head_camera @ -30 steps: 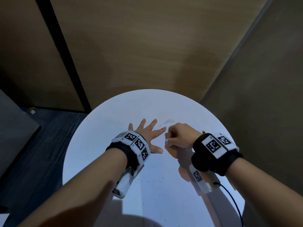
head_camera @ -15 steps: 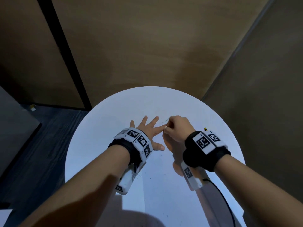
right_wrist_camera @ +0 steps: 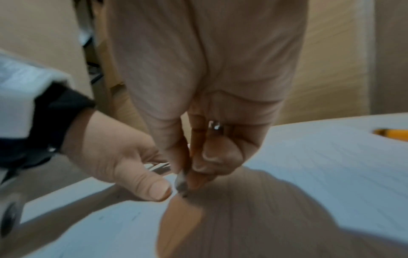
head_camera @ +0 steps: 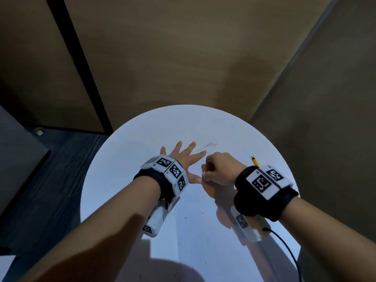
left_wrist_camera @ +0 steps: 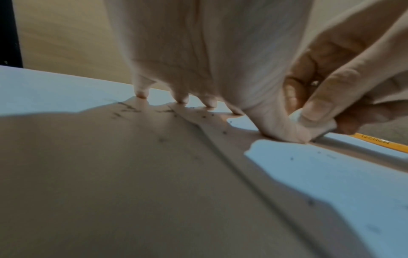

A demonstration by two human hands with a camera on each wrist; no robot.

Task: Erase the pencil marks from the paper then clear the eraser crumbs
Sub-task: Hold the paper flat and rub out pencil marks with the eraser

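My left hand [head_camera: 184,157] lies flat with fingers spread on the white paper [head_camera: 199,210], fingertips [left_wrist_camera: 141,93] and thumb pressing down. My right hand [head_camera: 219,169] pinches a small white eraser [left_wrist_camera: 318,125] between thumb and fingers and holds its dirty tip [right_wrist_camera: 181,183] on the sheet, right beside the left thumb [right_wrist_camera: 154,188]. Faint grey pencil marks [head_camera: 207,145] lie just beyond the left fingertips, and they show again as pencil marks [left_wrist_camera: 125,108] in the left wrist view. Dark eraser crumbs [left_wrist_camera: 207,115] are scattered over the sheet.
A yellow pencil [head_camera: 254,160] lies on the round white table [head_camera: 122,159], just right of my right wrist. A black cable [head_camera: 289,247] trails from the right wrist band. Brown wooden walls stand behind the table and dark floor lies to the left.
My right hand with the eraser has slid back from beside the left index fingertip to beside the left thumb. The left hand stays spread in place.
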